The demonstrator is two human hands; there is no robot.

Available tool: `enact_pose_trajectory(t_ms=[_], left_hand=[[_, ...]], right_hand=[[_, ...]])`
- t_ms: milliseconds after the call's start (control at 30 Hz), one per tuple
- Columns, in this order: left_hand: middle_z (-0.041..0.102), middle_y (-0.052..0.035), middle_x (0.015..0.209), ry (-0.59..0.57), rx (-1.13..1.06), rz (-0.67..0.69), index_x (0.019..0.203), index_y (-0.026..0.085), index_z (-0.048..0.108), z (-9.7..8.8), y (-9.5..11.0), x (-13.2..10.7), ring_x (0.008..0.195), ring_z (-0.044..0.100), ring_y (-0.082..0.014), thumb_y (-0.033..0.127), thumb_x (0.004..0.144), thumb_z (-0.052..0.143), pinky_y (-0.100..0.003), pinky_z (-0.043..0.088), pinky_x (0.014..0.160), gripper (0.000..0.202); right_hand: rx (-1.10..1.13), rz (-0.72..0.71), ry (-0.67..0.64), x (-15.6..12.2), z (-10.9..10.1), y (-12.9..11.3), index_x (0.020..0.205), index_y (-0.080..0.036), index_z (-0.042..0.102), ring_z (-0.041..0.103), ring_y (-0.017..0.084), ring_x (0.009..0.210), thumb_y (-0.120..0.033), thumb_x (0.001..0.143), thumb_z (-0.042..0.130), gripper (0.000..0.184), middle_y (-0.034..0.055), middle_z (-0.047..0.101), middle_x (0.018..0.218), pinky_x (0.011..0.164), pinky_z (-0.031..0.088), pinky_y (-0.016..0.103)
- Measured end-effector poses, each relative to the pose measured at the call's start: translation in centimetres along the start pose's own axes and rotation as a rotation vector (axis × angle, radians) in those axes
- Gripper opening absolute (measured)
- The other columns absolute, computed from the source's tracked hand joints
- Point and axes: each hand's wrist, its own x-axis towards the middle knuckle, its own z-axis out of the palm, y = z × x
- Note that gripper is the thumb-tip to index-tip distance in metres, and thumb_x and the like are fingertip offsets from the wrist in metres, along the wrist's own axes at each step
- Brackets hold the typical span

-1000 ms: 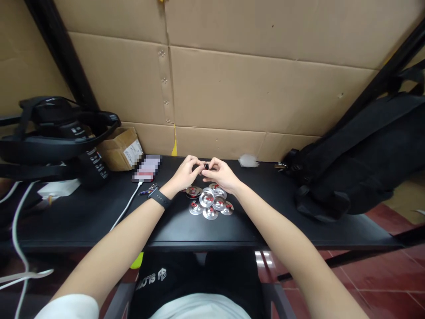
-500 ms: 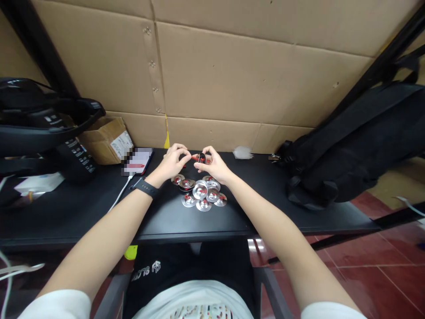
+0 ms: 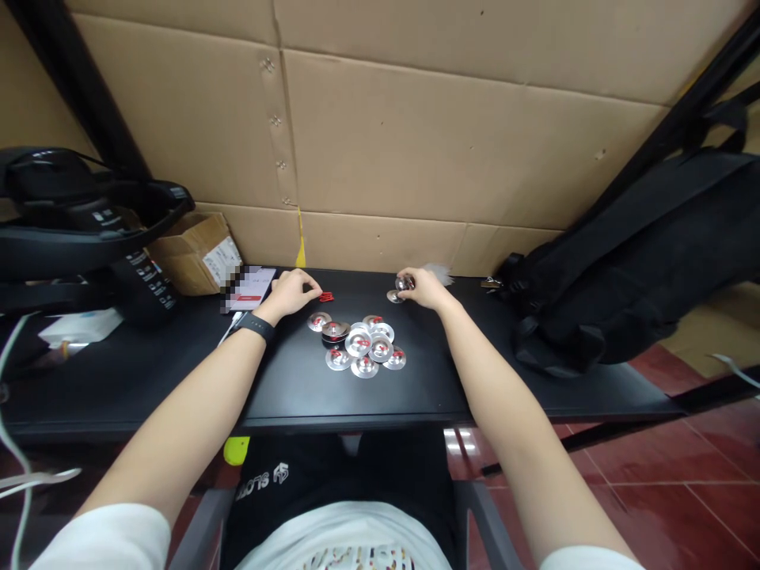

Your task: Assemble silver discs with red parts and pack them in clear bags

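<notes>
My left hand (image 3: 293,292) is low over the black tabletop, thumb and forefinger pinched at the edge of a small bundle of red cord (image 3: 326,297). Farther right, my right hand (image 3: 426,286) grips a small silver finger cymbal (image 3: 404,283) by its rim. Just below those fingers, another finger cymbal (image 3: 394,297) lies flat on the table. Between my forearms is a pile of finger cymbals (image 3: 359,342), several overlapping, many with red cord loops at their domes.
Behind stands a cardboard wall (image 3: 416,142). On the left are a phone (image 3: 255,286) with a white cable, an open cardboard box (image 3: 199,253) and black gear (image 3: 71,214). A crumpled clear plastic bag (image 3: 440,274) lies behind my right hand; a black backpack (image 3: 641,253) leans at right.
My hands have moved apart from over the pile. The right carried a cymbal to the right; the left drew back left to the red cord, which now shows plainly.
</notes>
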Motion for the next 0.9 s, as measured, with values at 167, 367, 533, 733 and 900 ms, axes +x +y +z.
enact_pose_trajectory(t_ms=[167,367,533,733,900], left_hand=[[0.078,-0.004,0.107,-0.066,0.08,0.059,0.085,0.029,0.081,0.1,-0.1,0.0,0.105,0.066,-0.0291,0.039,0.085,0.07,-0.04,0.047,0.091,0.015],[0.076,-0.0058,0.109,-0.039,0.109,0.058,0.088,0.03,0.081,0.1,0.6,-0.2,0.107,0.064,-0.0317,0.04,0.085,0.068,-0.042,0.047,0.09,0.017],[0.075,-0.0052,0.108,-0.045,0.085,0.072,0.085,0.029,0.079,-0.1,1.4,-0.4,0.105,0.064,-0.0292,0.037,0.086,0.065,-0.041,0.047,0.091,0.017],[0.075,-0.0043,0.109,-0.058,0.069,0.089,0.087,0.028,0.079,-0.1,2.0,-0.6,0.106,0.065,-0.0273,0.036,0.087,0.064,-0.039,0.046,0.093,0.017],[0.074,-0.0053,0.107,-0.061,0.059,0.119,0.087,0.028,0.079,-0.1,2.5,-0.8,0.104,0.065,-0.027,0.034,0.087,0.064,-0.038,0.047,0.09,0.016]], right_hand=[[0.02,0.005,-0.129,0.1,0.9,1.0,0.104,-0.017,0.079,0.074,0.026,0.098,-0.016,0.069,0.089,0.037,0.0092,0.08,0.104,0.093,0.053,0.035],[-0.028,-0.004,-0.217,0.4,1.1,1.0,0.098,-0.018,0.082,0.073,0.022,0.086,-0.019,0.075,0.084,0.023,0.0068,0.081,0.096,0.083,0.053,0.03],[-0.041,-0.02,-0.249,0.2,0.9,0.3,0.107,-0.02,0.082,0.072,0.022,0.087,-0.026,0.073,0.087,0.035,0.0066,0.08,0.099,0.084,0.053,0.031],[0.028,-0.063,-0.289,0.1,0.9,-0.1,0.113,-0.021,0.081,0.072,0.024,0.099,-0.027,0.072,0.088,0.042,0.0076,0.079,0.113,0.092,0.052,0.033],[0.085,-0.078,-0.303,0.2,1.5,0.2,0.111,-0.018,0.082,0.071,0.021,0.088,-0.022,0.072,0.084,0.039,0.0074,0.08,0.105,0.083,0.053,0.03]])
